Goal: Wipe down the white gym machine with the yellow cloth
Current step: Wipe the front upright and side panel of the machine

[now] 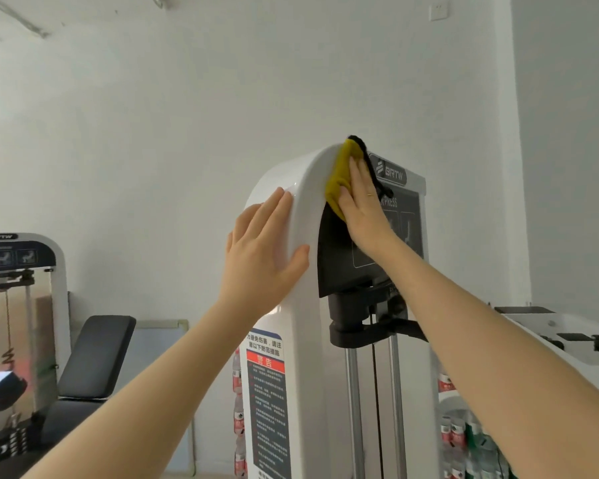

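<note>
Pressing yellow cloth (343,174) flat, right hand (363,209) | left hand (260,257) flat on glossy curved white machine (305,312)

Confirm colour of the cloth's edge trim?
Black trim on the yellow cloth under the right hand; head view.

Both forearms are bare, no sleeves showing. The right hand (363,205) wears a thin ring on one finger, near the knuckle; the left hand (260,257) shows none

Glossy white curved gym machine shroud (306,188); mustard-yellow cloth with black edge (339,174); dark grey logo panel (395,174); red-and-dark warning sticker (267,382).
</note>
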